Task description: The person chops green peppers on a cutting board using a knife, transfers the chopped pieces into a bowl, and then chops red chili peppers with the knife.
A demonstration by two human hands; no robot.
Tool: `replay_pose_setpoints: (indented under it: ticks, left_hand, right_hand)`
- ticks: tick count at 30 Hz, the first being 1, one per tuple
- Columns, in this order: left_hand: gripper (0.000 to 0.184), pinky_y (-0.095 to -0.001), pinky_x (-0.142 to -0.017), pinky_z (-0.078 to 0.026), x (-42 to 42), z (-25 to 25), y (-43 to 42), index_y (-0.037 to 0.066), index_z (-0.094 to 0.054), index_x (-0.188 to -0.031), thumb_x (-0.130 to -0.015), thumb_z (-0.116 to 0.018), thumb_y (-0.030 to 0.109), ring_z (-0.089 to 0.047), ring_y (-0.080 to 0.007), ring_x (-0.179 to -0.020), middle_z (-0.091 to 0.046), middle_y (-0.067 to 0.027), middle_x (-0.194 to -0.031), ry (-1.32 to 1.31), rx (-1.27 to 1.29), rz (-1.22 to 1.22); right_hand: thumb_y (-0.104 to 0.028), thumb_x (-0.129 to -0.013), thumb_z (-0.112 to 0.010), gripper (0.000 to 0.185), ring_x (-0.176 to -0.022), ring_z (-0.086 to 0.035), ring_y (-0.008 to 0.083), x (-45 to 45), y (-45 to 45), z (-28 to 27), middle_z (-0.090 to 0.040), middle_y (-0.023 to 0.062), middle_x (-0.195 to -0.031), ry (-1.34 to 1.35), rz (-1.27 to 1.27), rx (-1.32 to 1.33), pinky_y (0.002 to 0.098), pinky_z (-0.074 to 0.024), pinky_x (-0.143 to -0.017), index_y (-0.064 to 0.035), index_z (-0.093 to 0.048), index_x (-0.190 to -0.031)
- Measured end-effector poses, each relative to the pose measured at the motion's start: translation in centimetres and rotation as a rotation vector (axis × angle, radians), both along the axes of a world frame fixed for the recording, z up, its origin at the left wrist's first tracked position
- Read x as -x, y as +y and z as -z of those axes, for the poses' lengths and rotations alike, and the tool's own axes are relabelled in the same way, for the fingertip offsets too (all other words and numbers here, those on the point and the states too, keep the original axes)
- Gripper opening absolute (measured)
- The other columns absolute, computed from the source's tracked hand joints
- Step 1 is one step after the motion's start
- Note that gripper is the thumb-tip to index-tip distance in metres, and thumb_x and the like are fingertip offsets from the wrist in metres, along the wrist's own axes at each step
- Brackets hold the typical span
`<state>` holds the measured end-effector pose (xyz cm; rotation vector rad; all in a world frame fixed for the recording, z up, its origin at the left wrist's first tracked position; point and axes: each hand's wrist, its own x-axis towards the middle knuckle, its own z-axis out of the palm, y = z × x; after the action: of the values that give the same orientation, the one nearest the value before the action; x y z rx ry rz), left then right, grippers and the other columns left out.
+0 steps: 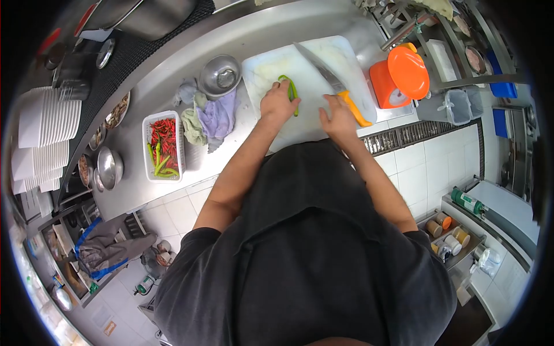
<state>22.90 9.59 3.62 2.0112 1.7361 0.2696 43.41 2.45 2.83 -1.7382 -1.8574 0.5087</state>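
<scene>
A long green chili pepper (292,92) lies on the white cutting board (262,72). My left hand (279,102) is on it, with the fingers bent over its upper part and the thumb against its side. To the right, a large kitchen knife (352,108) lies slantwise across the board, its blade pointing up and left and its yellow handle towards me. My right hand (339,119) is just left of the handle, thumb and fingers apart. Its fingertips come close to the handle; I cannot tell whether they touch it.
Left of the board are a steel bowl (218,74), purple cloth (219,115) and green cloth (194,126). A white basket (180,147) holds red and green chilies. At the board's right stands an orange kitchen scale (388,85). White plates (49,118) are stacked at far left.
</scene>
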Motion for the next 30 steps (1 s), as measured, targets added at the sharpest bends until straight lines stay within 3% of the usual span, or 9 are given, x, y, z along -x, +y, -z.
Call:
replay_pose_setpoints:
  ticks: [1, 4, 5, 8, 11, 16, 20, 26, 30]
  left_hand:
    - [0.060, -0.0467, -0.098, -0.053, 0.4, 0.8, 0.0, 0.008, -0.059, -0.135, -0.085, -0.078, 0.034, -0.065, -0.0365, -0.114, -0.064, -0.0168, -0.124, 0.007, -0.040, 0.034]
    - [0.051, -0.0464, -0.099, -0.052, 1.6, -0.2, -0.3, 0.011, -0.062, -0.130, -0.085, -0.078, 0.028, -0.065, -0.0351, -0.112, -0.067, -0.0125, -0.120, 0.066, -0.007, 0.132]
    - [0.048, -0.0462, -0.099, -0.052, 2.0, -0.9, -0.4, 0.011, -0.064, -0.128, -0.085, -0.078, 0.026, -0.065, -0.0347, -0.112, -0.068, -0.0116, -0.119, 0.093, 0.029, 0.166]
    - [0.043, -0.0460, -0.097, -0.053, 3.2, -1.2, -0.4, 0.010, -0.066, -0.125, -0.085, -0.076, 0.020, -0.066, -0.0335, -0.110, -0.071, -0.0110, -0.112, 0.077, 0.010, 0.348]
    - [0.037, -0.0459, -0.096, -0.053, 3.2, -0.2, -0.7, 0.010, -0.069, -0.121, -0.085, -0.075, 0.017, -0.066, -0.0327, -0.108, -0.072, -0.0107, -0.107, -0.014, -0.093, 0.384]
    - [0.033, -0.0459, -0.095, -0.053, 2.1, -0.6, -0.5, 0.010, -0.072, -0.116, -0.084, -0.076, 0.016, -0.066, -0.0339, -0.105, -0.072, -0.0113, -0.109, 0.091, -0.069, 0.351]
    - [0.027, -0.0443, -0.094, -0.054, 1.3, -1.1, -0.5, 0.010, -0.072, -0.111, -0.084, -0.070, 0.009, -0.066, -0.0339, -0.107, -0.071, -0.0107, -0.111, 0.066, -0.035, 0.292]
    - [0.038, -0.0443, -0.093, -0.056, 0.8, -0.7, -0.4, 0.011, -0.068, -0.119, -0.085, -0.056, -0.001, -0.067, -0.0341, -0.108, -0.070, -0.0131, -0.115, 0.075, -0.036, 0.296]
    - [0.048, -0.0454, -0.094, -0.055, 0.2, -0.6, 0.3, 0.013, -0.065, -0.129, -0.083, -0.061, 0.000, -0.068, -0.0347, -0.109, -0.071, -0.0134, -0.116, 0.136, 0.038, 0.326]
  right_hand:
    - [-0.024, -0.088, -0.074, 0.055, -0.108, -0.065, 0.0394, -1.1, -0.4, -0.8, -0.063, 0.0238, -0.124, -0.162, 0.015, -0.119, 0.0478, -0.0520, -0.095, -0.0012, -0.060, -0.136]
    - [-0.025, -0.086, -0.078, 0.067, -0.109, -0.061, 0.0420, -3.4, -1.0, -2.8, -0.061, 0.0232, -0.121, -0.323, 0.138, -0.025, 0.0508, -0.0494, -0.097, -0.0049, -0.053, -0.144]
    - [-0.024, -0.086, -0.078, 0.073, -0.103, -0.062, 0.0425, -4.0, -1.0, -2.4, -0.060, 0.0231, -0.119, -0.343, 0.135, 0.002, 0.0515, -0.0510, -0.094, -0.0065, -0.048, -0.149]
    - [-0.021, -0.088, -0.074, 0.071, -0.107, -0.062, 0.0419, -5.0, 0.1, -1.2, -0.060, 0.0233, -0.120, -0.309, 0.066, 0.107, 0.0509, -0.0526, -0.093, -0.0068, -0.047, -0.152]
    - [-0.021, -0.092, -0.070, 0.059, -0.105, -0.064, 0.0435, -5.1, 1.2, 0.4, -0.061, 0.0243, -0.118, -0.316, 0.094, 0.135, 0.0510, -0.0544, -0.090, -0.0056, -0.050, -0.146]
    - [-0.026, -0.098, -0.062, 0.037, -0.095, -0.069, 0.0448, -3.3, 1.2, -0.7, -0.067, 0.0256, -0.106, -0.208, 0.099, 0.204, 0.0538, -0.0559, -0.083, -0.0022, -0.053, -0.124]
    - [-0.031, -0.102, -0.057, 0.034, -0.091, -0.071, 0.0431, -1.1, 1.1, -2.7, -0.071, 0.0249, -0.098, -0.198, -0.046, 0.348, 0.0544, -0.0563, -0.080, -0.0019, -0.051, -0.120]
    - [-0.033, -0.105, -0.054, 0.034, -0.088, -0.072, 0.0421, 0.3, 2.1, -4.3, -0.073, 0.0226, -0.094, -0.299, -0.099, 0.383, 0.0533, -0.0569, -0.076, -0.0033, -0.050, -0.119]
    - [-0.032, -0.105, -0.053, 0.033, -0.085, -0.073, 0.0412, 0.2, 1.0, -4.5, -0.073, 0.0217, -0.091, -0.369, -0.158, 0.419, 0.0515, -0.0580, -0.072, -0.0025, -0.049, -0.118]
